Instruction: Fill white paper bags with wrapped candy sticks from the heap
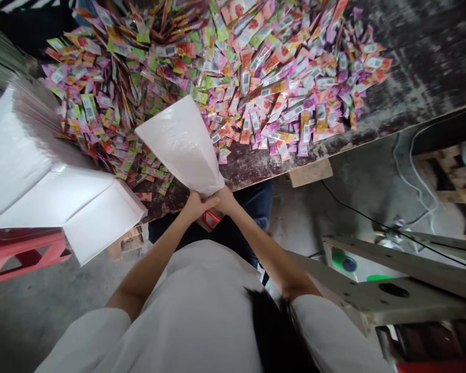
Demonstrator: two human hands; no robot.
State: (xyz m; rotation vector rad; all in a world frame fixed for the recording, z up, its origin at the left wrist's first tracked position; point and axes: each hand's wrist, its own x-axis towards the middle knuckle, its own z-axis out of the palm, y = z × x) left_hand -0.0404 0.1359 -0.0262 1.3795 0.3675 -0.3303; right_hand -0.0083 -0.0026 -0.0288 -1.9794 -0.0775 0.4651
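A whitish plastic bag stands out over the table edge, wide at its far end and narrowing towards my hands. At its lower end my left hand is closed, the fingers gathered round the plastic. My right hand grips the same end from the right, its fingers partly hidden by the bag. Just below the hands, a red and silvery packet shows in front of my lap; I cannot tell whether a hand touches it. Beyond the bag lies a large heap of small colourful sachets with barcodes.
A thick stack of white plastic bags rests on a red stool to the left. The dark, worn table runs across the front. At the right are a metal machine frame, cables and a wooden pallet.
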